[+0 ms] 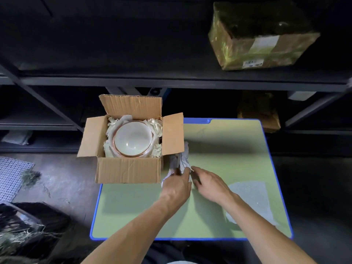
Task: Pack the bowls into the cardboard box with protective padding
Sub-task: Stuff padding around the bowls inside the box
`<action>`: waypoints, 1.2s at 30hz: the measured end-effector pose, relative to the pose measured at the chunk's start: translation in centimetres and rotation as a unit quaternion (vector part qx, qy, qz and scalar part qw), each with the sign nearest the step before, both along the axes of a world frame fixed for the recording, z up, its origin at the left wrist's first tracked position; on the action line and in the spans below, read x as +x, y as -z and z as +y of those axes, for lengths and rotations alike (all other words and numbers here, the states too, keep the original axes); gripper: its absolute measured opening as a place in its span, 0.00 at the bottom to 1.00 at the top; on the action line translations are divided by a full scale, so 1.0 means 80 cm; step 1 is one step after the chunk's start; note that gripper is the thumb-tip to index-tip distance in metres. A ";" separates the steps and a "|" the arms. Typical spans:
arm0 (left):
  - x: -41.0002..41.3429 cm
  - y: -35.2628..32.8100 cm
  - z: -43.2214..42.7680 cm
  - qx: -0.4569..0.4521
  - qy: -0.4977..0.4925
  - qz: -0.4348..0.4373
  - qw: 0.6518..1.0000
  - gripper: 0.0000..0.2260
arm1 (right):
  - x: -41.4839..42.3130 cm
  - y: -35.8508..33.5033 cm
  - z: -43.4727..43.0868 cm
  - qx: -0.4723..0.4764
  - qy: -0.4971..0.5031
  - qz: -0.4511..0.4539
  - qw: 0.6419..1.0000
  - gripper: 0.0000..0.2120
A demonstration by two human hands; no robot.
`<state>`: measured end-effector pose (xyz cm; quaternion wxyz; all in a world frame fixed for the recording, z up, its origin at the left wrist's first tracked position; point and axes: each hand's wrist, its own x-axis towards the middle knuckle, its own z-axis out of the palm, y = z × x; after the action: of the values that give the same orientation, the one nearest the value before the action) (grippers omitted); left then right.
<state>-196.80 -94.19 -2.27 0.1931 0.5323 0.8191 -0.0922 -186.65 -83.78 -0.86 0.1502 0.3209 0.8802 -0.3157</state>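
An open cardboard box (127, 171) stands at the table's left edge with its flaps up. Inside it a white bowl (132, 139) with a copper rim lies face up, bedded in crumpled white paper (157, 126). Just right of the box, on the green table top, lies a bunched white padding sheet (182, 159). My left hand (178, 184) grips its near end. My right hand (207, 182) is beside it with fingers reaching toward the same sheet; whether it holds the sheet is hidden.
A flat grey foam sheet (251, 201) lies on the green table (228, 134) with blue edging, at the right. Dark metal shelving (171, 81) runs behind, carrying a taped cardboard parcel (261, 35). A dark crate (22, 221) and white mesh (11, 176) sit on the floor at the left.
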 end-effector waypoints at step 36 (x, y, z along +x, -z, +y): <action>-0.019 -0.131 -0.037 0.316 -0.078 -0.098 0.940 0.11 | 0.012 -0.116 0.022 0.266 -0.152 0.165 0.937 0.12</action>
<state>-198.34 -97.13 8.25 0.1004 0.5070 0.8220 0.2392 -185.68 -82.04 8.38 -0.0418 0.1546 0.9828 -0.0921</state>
